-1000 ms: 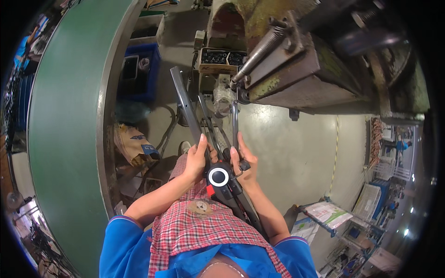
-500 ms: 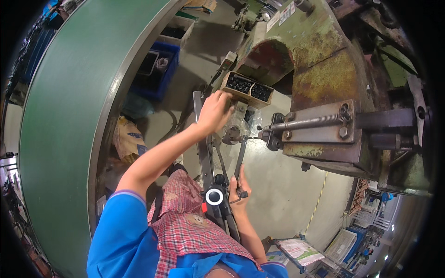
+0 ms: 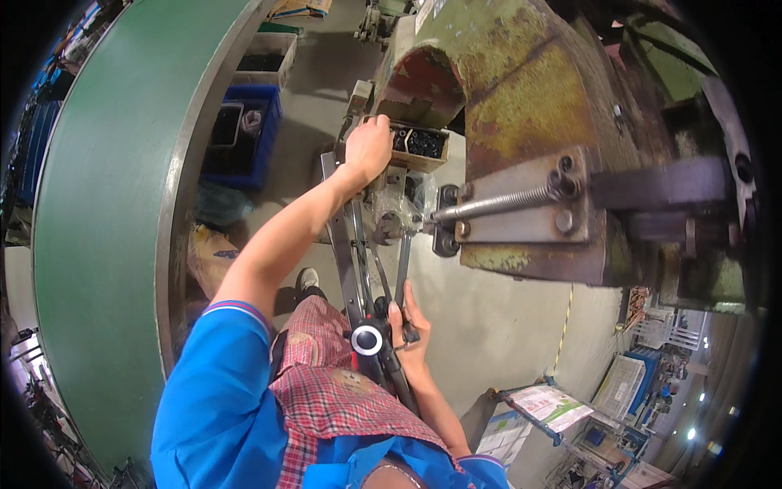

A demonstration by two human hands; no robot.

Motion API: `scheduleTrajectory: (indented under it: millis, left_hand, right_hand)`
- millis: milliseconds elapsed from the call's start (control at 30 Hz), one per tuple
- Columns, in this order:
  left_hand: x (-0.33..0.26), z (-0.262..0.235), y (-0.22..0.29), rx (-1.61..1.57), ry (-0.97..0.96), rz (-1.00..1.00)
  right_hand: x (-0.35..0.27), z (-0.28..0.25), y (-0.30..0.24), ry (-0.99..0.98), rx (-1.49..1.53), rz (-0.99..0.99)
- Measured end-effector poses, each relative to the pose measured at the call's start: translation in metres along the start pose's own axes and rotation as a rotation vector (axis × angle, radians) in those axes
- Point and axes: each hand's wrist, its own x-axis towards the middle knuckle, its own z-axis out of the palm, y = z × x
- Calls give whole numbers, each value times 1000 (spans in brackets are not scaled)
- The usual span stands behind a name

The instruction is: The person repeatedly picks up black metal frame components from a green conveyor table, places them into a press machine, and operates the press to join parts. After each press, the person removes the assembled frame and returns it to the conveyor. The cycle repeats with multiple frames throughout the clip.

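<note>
So the long metal tongs (image 3: 401,277) run up from near the lap to the work area of the big old press (image 3: 521,106), tips right by the round die piece (image 3: 388,228) just left of the spring-loaded rod (image 3: 497,204). The right hand (image 3: 410,326) has its grip wrapped tight around the lower end of those tongs, fingers curled on the handles. The left hand (image 3: 368,148) is stretched way up and out, grip closed over the edge of a small tray of dark parts (image 3: 419,145) sitting on the machine under the rusty arch. Can't tell if it's pinching a part or just resting there. A black lever with a white ring knob (image 3: 367,339) sits just beside the right hand. A huge green flywheel (image 3: 98,228) curves along the left, with a blue crate (image 3: 244,134) on the floor beyond it.
</note>
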Motion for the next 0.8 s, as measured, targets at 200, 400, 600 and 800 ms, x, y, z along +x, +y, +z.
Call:
scheduleTrajectory:
  millis: [200, 400, 600, 800]
  left_hand:
    - [-99, -86, 32, -385, -342, 231]
    - [-106, -83, 61, -292, -204, 586]
    - [-127, -79, 68, -203, -375, 278]
    - [-263, -125, 61, -293, -122, -197]
  right_hand:
    - [1, -14, 41, 70, 165, -84]
    - [1, -35, 15, -170, 386, 68]
    - [6, -46, 23, -294, 699, -11]
    - [10, -52, 34, -356, 724, -106]
